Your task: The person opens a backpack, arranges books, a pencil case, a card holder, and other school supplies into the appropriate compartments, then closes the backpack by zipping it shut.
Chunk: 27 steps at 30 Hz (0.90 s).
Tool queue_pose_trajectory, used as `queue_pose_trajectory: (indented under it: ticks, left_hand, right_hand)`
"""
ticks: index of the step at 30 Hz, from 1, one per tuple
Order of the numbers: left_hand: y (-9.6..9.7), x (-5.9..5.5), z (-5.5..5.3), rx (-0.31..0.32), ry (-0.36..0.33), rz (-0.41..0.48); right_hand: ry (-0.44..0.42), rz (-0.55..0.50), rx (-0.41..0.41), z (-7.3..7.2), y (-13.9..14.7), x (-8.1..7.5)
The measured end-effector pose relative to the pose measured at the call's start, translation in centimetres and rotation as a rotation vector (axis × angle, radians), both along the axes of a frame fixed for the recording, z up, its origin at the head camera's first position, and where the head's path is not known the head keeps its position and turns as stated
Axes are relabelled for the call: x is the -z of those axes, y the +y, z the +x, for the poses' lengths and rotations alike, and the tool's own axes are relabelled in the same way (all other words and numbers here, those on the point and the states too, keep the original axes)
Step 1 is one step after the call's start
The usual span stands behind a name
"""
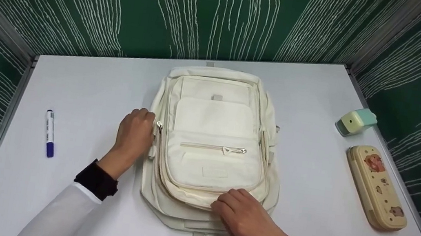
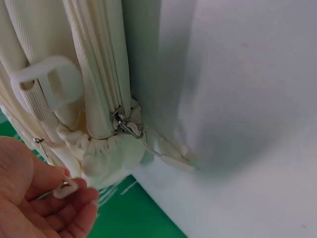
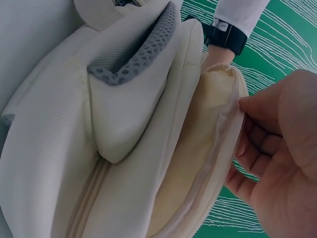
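A cream backpack (image 1: 216,123) lies on its back on the white table, its top loop towards the person. My left hand (image 1: 135,130) is at its left side. In the left wrist view that hand (image 2: 44,193) pinches a small pale zipper pull (image 2: 66,189) between thumb and fingers. A second zipper slider (image 2: 126,124) with a loop pull hangs beside it. My right hand (image 1: 245,219) is at the backpack's near edge. In the right wrist view its thumb and fingers pinch the rim of an unzipped front pocket (image 3: 195,148), which gapes and shows a cream lining.
On the left of the table (image 1: 87,88) lies a marker (image 1: 50,132) with a blue cap. To the right are a green pencil sharpener (image 1: 356,122) and a beige pencil case (image 1: 378,187) with animal pictures. Green walls with white streaks enclose the table's back and sides.
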<state>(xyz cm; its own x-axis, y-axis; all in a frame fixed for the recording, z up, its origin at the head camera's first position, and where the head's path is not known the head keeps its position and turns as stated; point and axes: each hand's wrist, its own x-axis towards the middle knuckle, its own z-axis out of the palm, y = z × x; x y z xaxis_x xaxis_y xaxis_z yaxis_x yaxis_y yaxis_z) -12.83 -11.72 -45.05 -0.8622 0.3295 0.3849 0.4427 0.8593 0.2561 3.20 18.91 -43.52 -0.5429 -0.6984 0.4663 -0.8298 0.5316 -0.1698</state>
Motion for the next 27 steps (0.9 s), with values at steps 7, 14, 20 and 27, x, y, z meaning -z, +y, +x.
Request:
queue_pose_trajectory:
  ticks: [7,14,20,27]
  left_hand:
    - [2.6,-0.9,6.7,0.168,0.217,0.143]
    - [5.8,-1.8,12.5,0.389,0.276,0.141]
    - [7.5,-2.7,13.7,0.403,0.437,0.056]
    - [8.6,-3.6,13.1,0.355,0.615,0.119]
  right_hand:
    - [0.045,-0.055,0.009,-0.4,0.3,-0.5]
    - [0.133,-0.091,0.045,-1.0,0.3,-2.0]
    - [0.209,-0.086,0.053,-1.8,-0.4,-3.4]
    - [0.243,-0.111,0.042,-2.2,-0.4,-3.8]
